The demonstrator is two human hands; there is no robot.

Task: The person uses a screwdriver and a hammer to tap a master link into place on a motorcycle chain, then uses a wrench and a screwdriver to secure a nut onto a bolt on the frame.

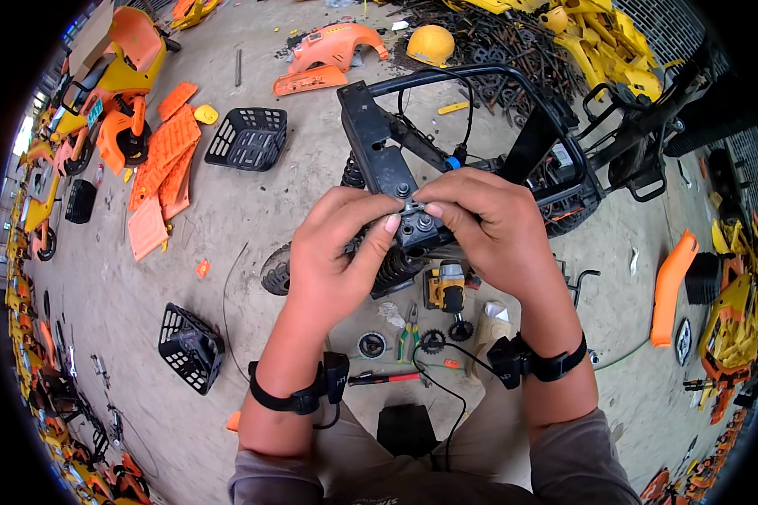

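Observation:
Both my hands meet at a black metal mounting plate (pixel 387 172) on a black scooter frame (pixel 347 105). My left hand (pixel 337 236) and my right hand (pixel 484 227) pinch a small metal piece (pixel 413 204) between thumbs and fingertips, partly hidden by them. Bolts with nuts stand beside it on the plate. A coil spring (pixel 396 278) and a tire (pixel 275 272) sit below the plate. A yellow-black power drill (pixel 447 286) lies on the floor beneath my hands.
Pliers (pixel 409 334), gears (pixel 434 341), a red-black tool (pixel 383 379) and black baskets (pixel 246 137) lie on the concrete floor (pixel 202 278). Orange panels (pixel 164 151) and scooters (pixel 122 59) are at left, dark metal scrap (pixel 505 101) and yellow panels (pixel 606 50) behind, an orange part (pixel 672 286) at right.

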